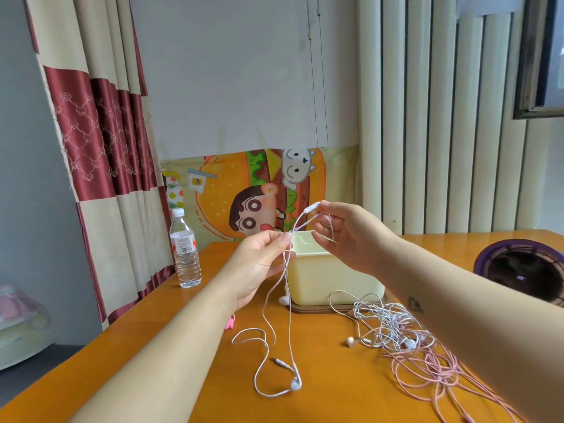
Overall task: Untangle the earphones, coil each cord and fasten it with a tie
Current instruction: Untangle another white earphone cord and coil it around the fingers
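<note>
Orange bench (pixel 332 401), with left hand (pixel 262 259) and right hand (pixel 346 236) each pinching a raised white earphone cord (pixel 289 315) whose slack trails near the tangled pile (pixel 396 334); tugging apart could tighten a knot.

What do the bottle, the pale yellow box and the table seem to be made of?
Bottle: likely clear plastic; see-through ribbed wall, white cap.
Box: probably matte plastic; smooth, even pale yellow.
Table: wood or veneer, glossy; orange-brown with soft reflections.

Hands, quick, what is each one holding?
Left hand: pinches the thin white earphone cord.
Right hand: pinches the same cord, higher up.
</note>
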`<state>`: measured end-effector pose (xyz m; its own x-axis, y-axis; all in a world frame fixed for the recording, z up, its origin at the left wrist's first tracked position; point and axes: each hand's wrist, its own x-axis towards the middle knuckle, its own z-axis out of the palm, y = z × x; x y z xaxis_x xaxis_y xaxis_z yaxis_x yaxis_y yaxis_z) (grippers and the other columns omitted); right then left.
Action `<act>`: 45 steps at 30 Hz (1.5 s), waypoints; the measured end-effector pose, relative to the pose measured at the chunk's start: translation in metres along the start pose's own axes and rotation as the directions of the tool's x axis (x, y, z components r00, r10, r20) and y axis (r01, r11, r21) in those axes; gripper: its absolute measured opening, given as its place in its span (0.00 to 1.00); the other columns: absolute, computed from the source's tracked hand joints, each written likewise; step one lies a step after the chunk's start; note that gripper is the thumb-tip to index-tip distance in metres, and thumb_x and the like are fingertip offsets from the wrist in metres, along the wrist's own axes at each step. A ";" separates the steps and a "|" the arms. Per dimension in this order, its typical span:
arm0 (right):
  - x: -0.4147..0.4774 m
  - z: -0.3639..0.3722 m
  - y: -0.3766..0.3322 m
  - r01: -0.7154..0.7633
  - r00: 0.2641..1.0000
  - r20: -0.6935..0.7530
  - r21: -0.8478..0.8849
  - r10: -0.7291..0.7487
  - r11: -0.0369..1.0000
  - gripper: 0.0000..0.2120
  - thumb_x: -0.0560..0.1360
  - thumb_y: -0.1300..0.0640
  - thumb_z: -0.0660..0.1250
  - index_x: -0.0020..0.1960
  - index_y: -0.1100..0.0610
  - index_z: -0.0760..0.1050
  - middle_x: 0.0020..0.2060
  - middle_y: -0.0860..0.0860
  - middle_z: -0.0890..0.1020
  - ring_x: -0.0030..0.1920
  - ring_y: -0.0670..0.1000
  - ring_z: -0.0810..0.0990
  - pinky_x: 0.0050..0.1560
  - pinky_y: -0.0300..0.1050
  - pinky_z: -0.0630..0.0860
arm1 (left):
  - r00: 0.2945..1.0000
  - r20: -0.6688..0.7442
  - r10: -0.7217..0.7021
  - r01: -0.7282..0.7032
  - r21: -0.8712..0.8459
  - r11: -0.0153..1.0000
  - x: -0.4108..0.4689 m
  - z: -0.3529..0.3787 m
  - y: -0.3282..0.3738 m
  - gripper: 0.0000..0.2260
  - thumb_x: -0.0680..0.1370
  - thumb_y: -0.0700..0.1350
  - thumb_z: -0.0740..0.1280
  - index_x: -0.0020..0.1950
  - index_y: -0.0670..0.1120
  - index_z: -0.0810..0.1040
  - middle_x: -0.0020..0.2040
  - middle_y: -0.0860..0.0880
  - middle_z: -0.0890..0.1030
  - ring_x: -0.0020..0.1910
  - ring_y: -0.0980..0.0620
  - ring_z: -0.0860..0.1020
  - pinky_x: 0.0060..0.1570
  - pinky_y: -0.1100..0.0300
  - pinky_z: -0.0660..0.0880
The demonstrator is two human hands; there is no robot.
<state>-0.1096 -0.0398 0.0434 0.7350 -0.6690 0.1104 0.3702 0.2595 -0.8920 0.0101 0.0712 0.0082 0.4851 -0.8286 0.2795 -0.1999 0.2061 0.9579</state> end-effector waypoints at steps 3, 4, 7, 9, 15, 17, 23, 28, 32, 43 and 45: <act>0.001 0.006 0.000 0.003 1.000 0.019 0.088 -0.005 0.996 0.06 0.79 0.60 0.60 0.47 0.57 0.74 0.33 0.51 0.82 0.34 0.47 0.80 0.43 0.41 0.75 | 0.999 0.028 -0.020 0.017 0.087 0.996 0.000 0.000 0.001 0.06 0.79 0.46 0.63 0.46 0.46 0.77 0.38 0.55 0.81 0.46 0.55 0.78 0.58 0.55 0.72; 0.001 0.008 -0.001 0.009 1.000 0.025 0.091 -0.011 0.996 0.06 0.79 0.60 0.59 0.47 0.58 0.74 0.30 0.51 0.81 0.32 0.47 0.79 0.42 0.41 0.75 | 0.998 0.040 -0.041 0.035 0.132 0.991 -0.001 0.000 0.001 0.07 0.80 0.47 0.63 0.46 0.47 0.77 0.39 0.54 0.81 0.47 0.54 0.78 0.58 0.54 0.71; 0.002 0.010 -0.003 0.056 0.998 0.035 -0.002 -0.056 0.998 0.07 0.80 0.59 0.59 0.45 0.57 0.73 0.23 0.49 0.71 0.24 0.47 0.72 0.42 0.42 0.75 | 0.991 0.067 -0.120 0.094 0.302 0.949 -0.002 -0.004 0.001 0.07 0.80 0.48 0.62 0.46 0.50 0.78 0.46 0.53 0.82 0.50 0.55 0.78 0.54 0.58 0.71; 0.003 0.008 -0.005 0.109 0.993 0.061 -0.198 -0.099 0.974 0.05 0.79 0.58 0.62 0.46 0.57 0.74 0.24 0.49 0.68 0.22 0.45 0.66 0.40 0.40 0.73 | 0.992 0.053 -0.115 0.092 0.329 0.940 -0.003 -0.006 0.003 0.05 0.80 0.48 0.63 0.51 0.53 0.78 0.53 0.54 0.81 0.54 0.56 0.78 0.52 0.61 0.70; 0.000 0.007 -0.009 0.140 0.975 0.218 -0.501 -0.031 0.854 0.08 0.78 0.56 0.65 0.50 0.61 0.78 0.32 0.50 0.71 0.22 0.41 0.68 0.35 0.38 0.68 | 0.998 0.051 -0.033 0.028 0.110 0.994 0.001 0.002 0.020 0.18 0.78 0.51 0.64 0.68 0.52 0.71 0.59 0.54 0.80 0.60 0.55 0.75 0.65 0.50 0.65; -0.001 0.007 -0.010 0.115 0.966 0.256 -0.523 0.027 0.844 0.07 0.78 0.56 0.65 0.45 0.58 0.77 0.33 0.50 0.72 0.23 0.43 0.66 0.35 0.39 0.66 | 0.999 0.035 -0.023 0.018 0.129 0.991 0.003 0.005 0.023 0.20 0.79 0.50 0.64 0.71 0.53 0.67 0.60 0.53 0.78 0.62 0.54 0.74 0.66 0.50 0.66; -0.001 -0.001 -0.013 0.063 0.938 0.309 -0.592 0.154 0.804 0.09 0.79 0.55 0.64 0.48 0.58 0.80 0.35 0.51 0.74 0.27 0.45 0.68 0.37 0.40 0.75 | 0.998 0.047 -0.049 0.060 -0.265 0.962 0.010 0.009 0.031 0.21 0.80 0.43 0.61 0.73 0.54 0.64 0.56 0.51 0.82 0.54 0.53 0.79 0.57 0.50 0.69; -0.005 -0.006 -0.014 0.020 0.885 0.353 -0.680 0.303 0.733 0.06 0.78 0.58 0.65 0.50 0.61 0.76 0.36 0.53 0.76 0.29 0.46 0.72 0.42 0.44 0.79 | 0.995 -0.102 0.013 -0.049 -0.366 0.929 0.015 0.008 0.040 0.11 0.79 0.38 0.62 0.59 0.48 0.77 0.51 0.52 0.82 0.47 0.55 0.81 0.65 0.49 0.68; -0.005 -0.016 -0.010 -0.009 0.881 0.275 -0.803 0.384 0.596 0.08 0.78 0.57 0.64 0.53 0.61 0.75 0.32 0.52 0.75 0.27 0.47 0.71 0.42 0.46 0.80 | 0.952 -0.296 0.079 -0.184 -0.347 0.920 0.019 -0.003 0.046 0.14 0.79 0.36 0.61 0.63 0.46 0.74 0.52 0.53 0.80 0.46 0.56 0.81 0.64 0.49 0.69; -0.003 -0.021 0.011 -0.094 0.901 -0.110 -0.994 0.419 -0.061 0.21 0.83 0.48 0.46 0.52 0.55 0.75 0.46 0.56 0.85 0.46 0.52 0.83 0.61 0.56 0.70 | 0.864 -0.455 0.214 -0.257 -0.034 0.966 0.019 -0.026 0.043 0.20 0.80 0.36 0.61 0.71 0.47 0.68 0.62 0.53 0.75 0.45 0.57 0.79 0.47 0.63 0.72; -0.003 -0.021 0.009 -0.120 0.898 -0.103 -0.993 0.428 0.014 0.24 0.83 0.46 0.43 0.59 0.56 0.74 0.46 0.57 0.85 0.53 0.56 0.82 0.65 0.62 0.66 | 0.858 -0.468 0.211 -0.241 -0.004 0.971 0.020 -0.029 0.043 0.21 0.80 0.36 0.61 0.72 0.48 0.67 0.63 0.53 0.73 0.44 0.57 0.79 0.45 0.63 0.73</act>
<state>-0.1203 -0.0506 0.0257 0.7598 -0.5616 -0.3275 -0.6473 -0.6073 -0.4606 0.0364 0.0784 0.0570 0.7725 -0.4241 0.4727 -0.3071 0.4020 0.8626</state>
